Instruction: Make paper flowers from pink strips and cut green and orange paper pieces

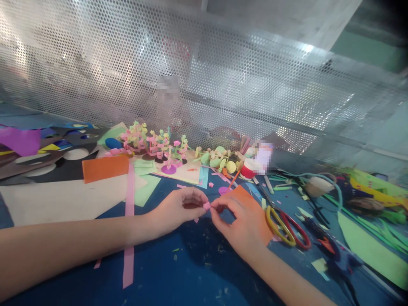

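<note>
A small pink folded piece (207, 206), of paper or thin foam, sits between my two hands above the blue tabletop. My left hand (178, 210) pinches it between thumb and fingertips. From the other side, my right hand (239, 221) closes thumb and forefinger at its right edge. A long pink strip (128, 263) lies beneath my left forearm. Under and behind my right hand is an orange sheet (245, 197). Scissors (288, 227) with one yellow and one red handle rest just right of that hand.
Small pink and green paper plants (164, 146) stand at the back. An orange piece (106, 170) lies on a pale sheet (63, 202) at left. To the right are a dark glue gun (334, 250) and green sheet (372, 242). A perforated metal screen (204, 85) rises behind.
</note>
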`<action>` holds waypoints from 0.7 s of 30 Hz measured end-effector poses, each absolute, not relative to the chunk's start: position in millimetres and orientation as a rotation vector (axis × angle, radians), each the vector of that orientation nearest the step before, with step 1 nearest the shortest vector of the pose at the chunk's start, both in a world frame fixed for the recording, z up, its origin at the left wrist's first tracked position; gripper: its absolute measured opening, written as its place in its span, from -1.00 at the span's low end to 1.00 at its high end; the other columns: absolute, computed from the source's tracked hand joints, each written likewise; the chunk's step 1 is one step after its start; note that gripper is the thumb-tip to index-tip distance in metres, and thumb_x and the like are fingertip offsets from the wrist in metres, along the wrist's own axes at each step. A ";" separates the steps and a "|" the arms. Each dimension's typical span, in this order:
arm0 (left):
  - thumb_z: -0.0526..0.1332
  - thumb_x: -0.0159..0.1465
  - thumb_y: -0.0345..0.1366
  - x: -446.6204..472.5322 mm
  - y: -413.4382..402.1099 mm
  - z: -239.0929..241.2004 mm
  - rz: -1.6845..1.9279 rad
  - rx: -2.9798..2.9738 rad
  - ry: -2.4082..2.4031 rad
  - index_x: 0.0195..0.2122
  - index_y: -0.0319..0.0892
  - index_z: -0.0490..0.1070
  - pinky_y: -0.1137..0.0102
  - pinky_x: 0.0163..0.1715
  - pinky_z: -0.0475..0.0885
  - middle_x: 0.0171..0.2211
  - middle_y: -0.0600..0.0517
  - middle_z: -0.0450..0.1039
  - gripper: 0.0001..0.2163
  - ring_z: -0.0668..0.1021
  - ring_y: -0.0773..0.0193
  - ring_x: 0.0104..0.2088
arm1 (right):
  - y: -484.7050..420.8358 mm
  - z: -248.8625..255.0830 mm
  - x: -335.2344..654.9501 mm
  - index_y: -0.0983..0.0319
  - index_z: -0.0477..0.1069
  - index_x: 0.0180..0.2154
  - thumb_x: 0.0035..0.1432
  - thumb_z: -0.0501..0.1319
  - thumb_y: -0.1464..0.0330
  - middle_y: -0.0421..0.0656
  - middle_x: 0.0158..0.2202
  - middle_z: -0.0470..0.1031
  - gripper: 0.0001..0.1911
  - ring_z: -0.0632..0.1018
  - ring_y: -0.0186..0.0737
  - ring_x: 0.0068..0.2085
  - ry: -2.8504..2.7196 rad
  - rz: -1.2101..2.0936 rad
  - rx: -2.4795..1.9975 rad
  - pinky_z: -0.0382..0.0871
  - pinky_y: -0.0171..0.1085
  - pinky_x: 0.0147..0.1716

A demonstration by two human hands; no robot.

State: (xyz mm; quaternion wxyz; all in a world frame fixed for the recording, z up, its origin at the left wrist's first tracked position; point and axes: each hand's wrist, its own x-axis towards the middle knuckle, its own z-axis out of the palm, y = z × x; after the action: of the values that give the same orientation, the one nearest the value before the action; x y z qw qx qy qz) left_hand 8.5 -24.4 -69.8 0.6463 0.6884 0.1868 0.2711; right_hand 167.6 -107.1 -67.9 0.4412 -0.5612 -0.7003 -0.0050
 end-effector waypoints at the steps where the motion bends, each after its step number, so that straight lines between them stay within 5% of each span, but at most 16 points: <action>1: 0.23 0.13 -0.32 8.4 -24.6 -69.1 0.617 1.569 0.427 -0.30 -0.21 0.37 0.41 -0.35 0.39 -0.38 0.06 0.43 -0.87 0.47 0.37 -0.41 | -107.1 -67.9 167.6 0.20 0.39 -0.38 0.03 0.15 0.49 -0.22 -0.46 0.44 -0.90 0.46 -0.30 -0.42 -1.737 -0.019 -1.388 0.38 -0.32 -0.39; 21: 0.26 0.12 -0.32 5.4 -26.5 -71.3 0.594 1.593 0.410 -0.28 -0.18 0.46 0.39 -0.20 0.39 -0.32 0.04 0.51 -0.86 0.52 0.30 -0.28 | -112.0 -66.6 163.2 0.20 0.32 -0.44 -0.01 0.12 0.54 -0.24 -0.53 0.36 -0.88 0.41 -0.34 -0.49 -1.853 -0.231 -1.302 0.35 -0.36 -0.46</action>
State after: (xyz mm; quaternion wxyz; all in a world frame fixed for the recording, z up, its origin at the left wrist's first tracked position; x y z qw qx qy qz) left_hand 5.4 -26.5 -71.3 0.6414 0.6988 0.1799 0.2607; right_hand 163.2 -112.0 -66.6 0.4192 -0.5192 -0.7391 -0.0919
